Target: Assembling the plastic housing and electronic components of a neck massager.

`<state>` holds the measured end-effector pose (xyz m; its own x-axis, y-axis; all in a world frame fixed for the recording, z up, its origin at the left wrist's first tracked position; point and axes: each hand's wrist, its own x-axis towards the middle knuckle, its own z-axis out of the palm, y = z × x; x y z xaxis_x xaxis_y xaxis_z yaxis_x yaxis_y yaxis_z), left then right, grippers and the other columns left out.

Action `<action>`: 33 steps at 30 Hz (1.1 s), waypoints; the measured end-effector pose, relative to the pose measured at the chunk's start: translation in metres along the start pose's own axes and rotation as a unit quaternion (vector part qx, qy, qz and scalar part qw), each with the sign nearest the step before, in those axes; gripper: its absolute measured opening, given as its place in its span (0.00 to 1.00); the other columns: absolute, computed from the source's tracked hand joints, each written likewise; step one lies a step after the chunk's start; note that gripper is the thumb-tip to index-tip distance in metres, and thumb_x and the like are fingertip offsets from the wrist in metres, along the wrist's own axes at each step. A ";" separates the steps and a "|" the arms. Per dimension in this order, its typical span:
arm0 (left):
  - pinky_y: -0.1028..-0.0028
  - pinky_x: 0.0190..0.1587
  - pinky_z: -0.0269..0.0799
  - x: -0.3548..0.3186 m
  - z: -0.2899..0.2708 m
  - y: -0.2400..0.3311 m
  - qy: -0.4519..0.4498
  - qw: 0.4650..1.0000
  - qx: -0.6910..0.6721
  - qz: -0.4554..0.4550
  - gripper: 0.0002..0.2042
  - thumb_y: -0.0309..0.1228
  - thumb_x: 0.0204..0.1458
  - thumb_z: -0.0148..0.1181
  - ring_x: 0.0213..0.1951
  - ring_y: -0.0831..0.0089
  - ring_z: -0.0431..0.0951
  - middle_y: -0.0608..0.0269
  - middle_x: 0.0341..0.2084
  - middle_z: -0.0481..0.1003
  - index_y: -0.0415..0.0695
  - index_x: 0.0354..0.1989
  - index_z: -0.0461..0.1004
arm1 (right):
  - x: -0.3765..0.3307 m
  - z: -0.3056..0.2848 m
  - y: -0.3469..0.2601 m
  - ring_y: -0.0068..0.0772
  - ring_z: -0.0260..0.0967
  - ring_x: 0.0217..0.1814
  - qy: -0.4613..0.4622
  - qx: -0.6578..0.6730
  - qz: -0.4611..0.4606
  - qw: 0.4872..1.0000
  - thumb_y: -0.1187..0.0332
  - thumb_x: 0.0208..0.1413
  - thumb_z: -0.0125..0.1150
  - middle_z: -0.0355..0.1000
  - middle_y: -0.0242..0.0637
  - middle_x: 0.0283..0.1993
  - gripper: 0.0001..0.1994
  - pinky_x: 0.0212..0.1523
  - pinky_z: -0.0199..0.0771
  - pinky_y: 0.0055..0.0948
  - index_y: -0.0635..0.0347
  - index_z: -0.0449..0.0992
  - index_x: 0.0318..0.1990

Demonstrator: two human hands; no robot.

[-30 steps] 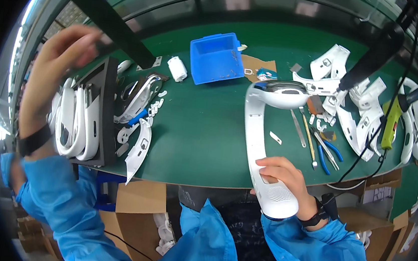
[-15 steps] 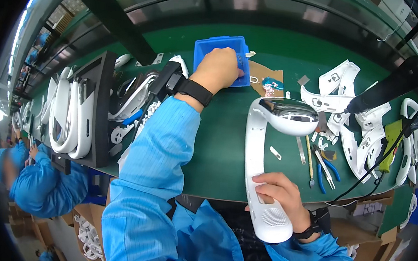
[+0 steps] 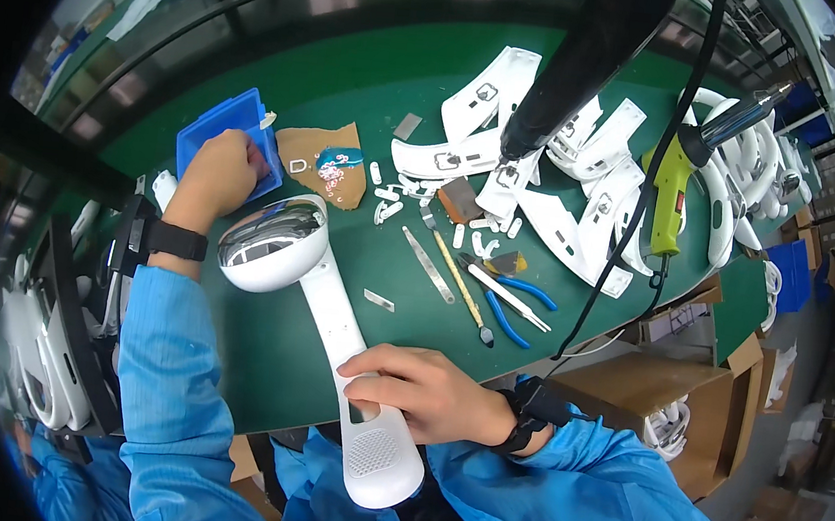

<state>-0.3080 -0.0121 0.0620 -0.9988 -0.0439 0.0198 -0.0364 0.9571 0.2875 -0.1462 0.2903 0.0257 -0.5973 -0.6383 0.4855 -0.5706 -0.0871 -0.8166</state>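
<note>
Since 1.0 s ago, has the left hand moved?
Yes. The left hand was up by the rack at the bench's left end; it now reaches into the blue tray further along the green bench.

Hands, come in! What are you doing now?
Left hand inside blue tray. Right hand grips long white part. Nothing blocking either.

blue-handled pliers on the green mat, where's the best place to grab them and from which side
Take the blue-handled pliers by the two blue handles, coming from the person's right and near side. The handles splay open toward that edge with bare green table around them, while the metal nose points up-left, close beside the thin hand tools. The right hand is nearest but holds the white handle.
</note>
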 end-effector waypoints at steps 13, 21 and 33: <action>0.79 0.42 0.73 -0.060 -0.042 0.020 0.165 0.878 -0.443 0.078 0.08 0.27 0.63 0.58 0.36 0.79 0.77 0.64 0.35 0.80 0.34 0.45 0.77 | 0.008 -0.003 -0.010 0.42 0.78 0.43 0.001 -0.014 0.024 1.000 0.78 0.43 0.71 0.75 0.39 0.49 0.19 0.41 0.81 0.33 0.58 0.76 0.45; 0.61 0.62 0.69 -0.142 0.014 0.034 0.146 0.798 -0.563 0.157 0.07 0.26 0.50 0.71 0.63 0.62 0.68 0.51 0.61 0.69 0.41 0.35 0.79 | 0.013 -0.011 -0.019 0.45 0.76 0.49 -0.048 -0.031 0.050 0.997 0.75 0.41 0.74 0.74 0.40 0.51 0.22 0.46 0.79 0.35 0.57 0.76 0.46; 0.67 0.48 0.74 -0.133 0.026 0.051 0.212 0.855 -0.443 0.164 0.08 0.23 0.39 0.75 0.47 0.62 0.76 0.58 0.47 0.74 0.42 0.31 0.85 | 0.034 -0.026 -0.069 0.43 0.77 0.47 -0.078 -0.211 0.135 0.965 0.74 0.46 0.73 0.74 0.38 0.49 0.24 0.44 0.79 0.35 0.57 0.73 0.52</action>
<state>-0.1781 0.0500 0.0487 -0.8423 -0.0943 0.5307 0.4703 0.3525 0.8091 -0.1416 0.2949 0.1064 -0.6830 -0.7044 0.1931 -0.6043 0.3964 -0.6911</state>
